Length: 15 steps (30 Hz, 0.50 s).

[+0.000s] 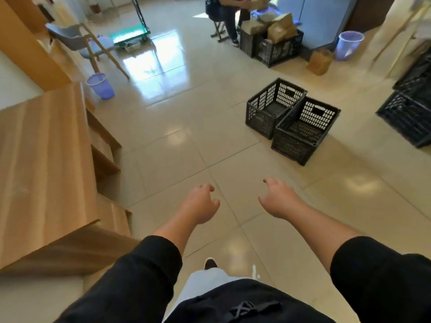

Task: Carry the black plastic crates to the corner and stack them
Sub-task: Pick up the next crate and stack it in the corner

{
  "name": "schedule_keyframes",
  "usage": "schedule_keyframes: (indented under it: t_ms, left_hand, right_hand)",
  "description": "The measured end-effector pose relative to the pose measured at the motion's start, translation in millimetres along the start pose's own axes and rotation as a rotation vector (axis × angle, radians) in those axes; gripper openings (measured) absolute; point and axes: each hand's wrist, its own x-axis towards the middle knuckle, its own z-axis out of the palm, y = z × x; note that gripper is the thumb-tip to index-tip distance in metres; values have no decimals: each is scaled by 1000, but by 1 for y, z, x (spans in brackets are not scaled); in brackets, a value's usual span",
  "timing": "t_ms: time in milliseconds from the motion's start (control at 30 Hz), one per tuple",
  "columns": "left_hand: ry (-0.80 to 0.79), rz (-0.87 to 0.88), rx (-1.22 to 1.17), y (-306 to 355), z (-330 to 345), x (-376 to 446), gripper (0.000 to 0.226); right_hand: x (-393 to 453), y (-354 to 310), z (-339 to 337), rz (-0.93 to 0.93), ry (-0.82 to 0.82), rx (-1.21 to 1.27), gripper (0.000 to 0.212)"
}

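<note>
Head view: one wide shot looking down at both arms stretched out over a shiny tiled floor [177, 148]
Left hand [200, 205]: out in front, fingers loosely curled, nothing in it, hanging above the tiles
Right hand [278, 199]: same deal — loose curled fingers, holding nothing, a bit further forward than the left
Sleeves: black, pushed up so the forearms show
Near crate [305, 130]: black plastic, open top, sitting on the floor ahead and to the right of the hands, well apart from them
Far crate [274, 106]: second black one, right up against the near crate on its left side, also looks empty
Crates at right edge [408, 108]: more black crates, seem stacked, partly cut off by the frame so can't say how many
Loaded crates [272, 46]: black ones further back with brown paper bags piled in them
Seated person [224, 12]: on a stool behind those loaded crates — only the lower body shows
Purple bins: one [101, 86] by the wooden furniture on the left, another [348, 45] at the back right
Wooden surface [42, 159]: big light-brown piece filling the left side
Grey chair [77, 40]: back left, near a green cart [130, 34]
</note>
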Motion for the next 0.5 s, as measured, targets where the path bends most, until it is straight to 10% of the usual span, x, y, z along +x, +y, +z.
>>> schedule_keyframes:
  t_ms: [500]
  left_hand:
    - [-128,382,318,217,-39,240,53]
  right_hand:
    - [146,128,-146,421,135,183,66]
